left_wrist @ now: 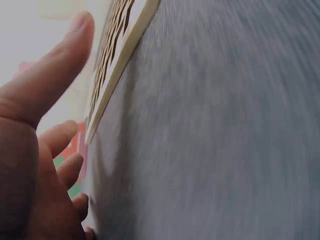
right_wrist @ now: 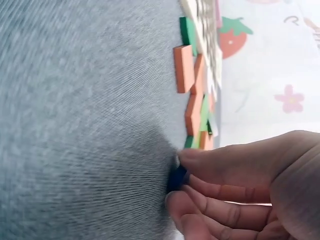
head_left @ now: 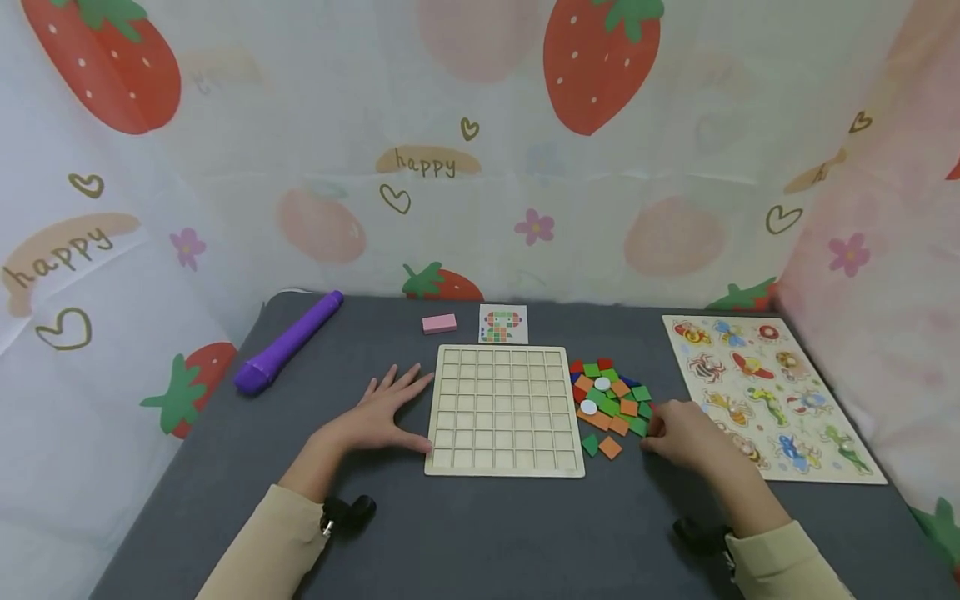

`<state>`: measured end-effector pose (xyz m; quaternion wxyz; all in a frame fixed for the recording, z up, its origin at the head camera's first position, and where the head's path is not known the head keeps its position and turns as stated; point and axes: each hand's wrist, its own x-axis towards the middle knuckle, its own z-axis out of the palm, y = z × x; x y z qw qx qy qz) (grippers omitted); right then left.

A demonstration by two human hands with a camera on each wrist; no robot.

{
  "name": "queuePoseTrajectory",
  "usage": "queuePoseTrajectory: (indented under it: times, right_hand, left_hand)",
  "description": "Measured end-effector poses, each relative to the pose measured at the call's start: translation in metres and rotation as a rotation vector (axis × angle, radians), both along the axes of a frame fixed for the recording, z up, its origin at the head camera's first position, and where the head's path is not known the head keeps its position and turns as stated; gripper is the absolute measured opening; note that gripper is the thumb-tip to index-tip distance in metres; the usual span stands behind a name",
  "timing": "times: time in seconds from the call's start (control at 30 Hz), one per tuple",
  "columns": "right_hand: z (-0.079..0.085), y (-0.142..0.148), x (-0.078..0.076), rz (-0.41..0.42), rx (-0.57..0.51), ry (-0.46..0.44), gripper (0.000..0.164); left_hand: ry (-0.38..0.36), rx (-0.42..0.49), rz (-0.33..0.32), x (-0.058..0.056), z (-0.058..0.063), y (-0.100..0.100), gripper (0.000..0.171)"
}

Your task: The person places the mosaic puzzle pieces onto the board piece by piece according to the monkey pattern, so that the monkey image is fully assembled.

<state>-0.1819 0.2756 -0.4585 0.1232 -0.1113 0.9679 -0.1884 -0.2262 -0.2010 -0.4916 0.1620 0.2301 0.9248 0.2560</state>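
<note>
The grid board (head_left: 506,412) lay flat on the dark table (head_left: 487,533) and served as the dial centre, far edge at twelve o'clock. At nine o'clock the left hand (head_left: 377,415), fingers spread wide, gripped nothing; its thumb tip met the board's rim, probably to steady it. At three o'clock the right hand (head_left: 684,435) pinched a blue tile (right_wrist: 176,179) between thumb and fingertips, the gap only as wide as the tile, low at the table. The pile of tiles (head_left: 611,404) sat between that hand and the board, presumably for short reach. At twelve o'clock lay a pattern card (head_left: 503,323), likely placed there for easy reference; a pink block (head_left: 438,323) lay at eleven. A purple wand (head_left: 291,343) occupied ten o'clock; a picture board (head_left: 772,400), farther out, three. I read "happy" on the cloth backdrop (head_left: 480,233); no brand was legible.
</note>
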Motion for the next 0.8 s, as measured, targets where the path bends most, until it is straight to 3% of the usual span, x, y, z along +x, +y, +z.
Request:
queuePoseTrajectory:
  times: [0.13, 0.37, 0.6, 0.8]
  right_hand:
    - [0.007, 0.0, 0.0, 0.024, -0.027, 0.022, 0.009]
    - [0.018, -0.008, -0.004, 0.016, -0.168, 0.052, 0.019]
    - [0.007, -0.025, -0.027, -0.033, -0.365, 0.062, 0.028]
    - [0.0, -0.042, -0.039, -0.076, -0.412, 0.028, 0.027]
  left_hand:
    - [-0.02, -0.029, 0.01, -0.004, -0.008, 0.009, 0.117]
    - [-0.014, -0.032, 0.018, -0.005, -0.015, 0.009, 0.121]
    - [-0.021, -0.035, 0.031, -0.004, -0.015, 0.006, 0.121]
    - [-0.023, -0.023, 0.023, -0.005, -0.013, 0.01, 0.121]
